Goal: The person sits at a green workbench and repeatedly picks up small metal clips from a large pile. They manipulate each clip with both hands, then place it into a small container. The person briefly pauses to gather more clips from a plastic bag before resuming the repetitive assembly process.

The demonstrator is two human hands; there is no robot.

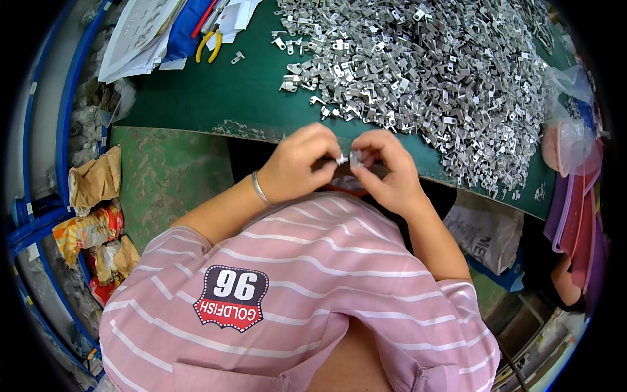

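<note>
Both hands meet just above the bench edge, left hand and right hand each pinching a small metal clip, light, stiff, probably sharp-edged, best gripped by its flat faces.

We hold two small silver metal parts pinched side by side, touching or nearly so, just in front of the table's near edge. They look like bent brackets, shiny and mostly hidden, the same kind as the heap on the table.
</note>
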